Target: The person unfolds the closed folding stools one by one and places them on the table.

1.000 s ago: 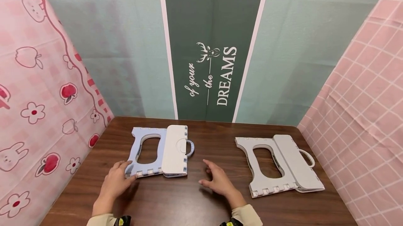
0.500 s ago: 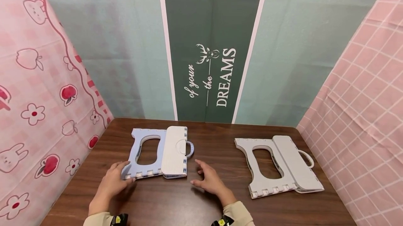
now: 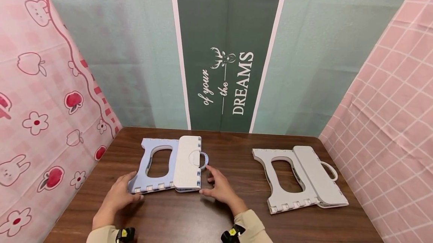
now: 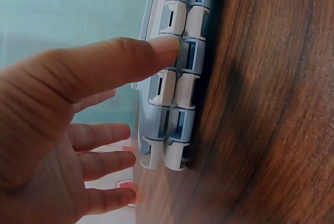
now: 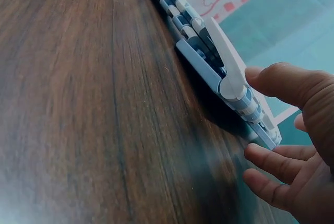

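Observation:
A folded step stool (image 3: 187, 171) with light-blue legs and a white top panel lies flat on the left half of the wooden table. My left hand (image 3: 116, 198) is at its near left corner, fingers spread and mostly straight. In the left wrist view the thumb (image 4: 115, 65) overlaps the hinged edge. Beside the top panel, my right hand (image 3: 221, 188) has its index fingertip right at the blue carry handle (image 3: 206, 159) and its thumb by the near corner. The right wrist view shows these loosely spread fingers around the stool's end (image 5: 237, 85).
A second folded step stool (image 3: 284, 198), all white, lies on the right half of the table (image 3: 233, 152), its handle (image 3: 331, 169) facing right. Behind stands a green curtain with lettering (image 3: 243, 81). Pink patterned cloths hang at both sides.
My right hand has moved left, from mid-table to the blue and white stool's handle side. My left hand has shifted slightly left at the corner. Both stools lie still.

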`<state>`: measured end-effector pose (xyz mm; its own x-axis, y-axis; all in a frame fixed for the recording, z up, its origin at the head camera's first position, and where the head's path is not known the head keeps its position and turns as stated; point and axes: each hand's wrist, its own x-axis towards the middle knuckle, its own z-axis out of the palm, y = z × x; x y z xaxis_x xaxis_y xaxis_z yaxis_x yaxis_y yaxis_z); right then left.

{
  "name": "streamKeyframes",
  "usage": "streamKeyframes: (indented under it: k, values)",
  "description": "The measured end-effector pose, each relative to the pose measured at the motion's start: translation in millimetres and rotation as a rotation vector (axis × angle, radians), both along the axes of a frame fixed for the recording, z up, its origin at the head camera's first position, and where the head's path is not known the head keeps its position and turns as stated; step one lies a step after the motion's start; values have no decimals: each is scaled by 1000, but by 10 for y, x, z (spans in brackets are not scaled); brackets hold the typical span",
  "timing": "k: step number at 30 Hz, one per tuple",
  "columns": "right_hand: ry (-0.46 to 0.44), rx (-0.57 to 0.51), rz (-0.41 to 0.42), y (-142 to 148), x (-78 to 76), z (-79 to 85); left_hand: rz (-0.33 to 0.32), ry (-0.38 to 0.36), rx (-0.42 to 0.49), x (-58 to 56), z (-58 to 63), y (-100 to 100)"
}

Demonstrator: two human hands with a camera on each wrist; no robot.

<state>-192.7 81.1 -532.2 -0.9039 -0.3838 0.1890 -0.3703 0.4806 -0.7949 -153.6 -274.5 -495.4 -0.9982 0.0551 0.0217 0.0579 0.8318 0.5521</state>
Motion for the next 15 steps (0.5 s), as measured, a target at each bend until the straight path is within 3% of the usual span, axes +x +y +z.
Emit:
streamKeyframes:
  k: [6,15]
  values:
    - [-41,-23,9,-66,-35,-7,5,-6,17,-22,-29,-24]
    - [-76,-83,25,-207,-80,-48,24,17,-36,-56,-10,-14]
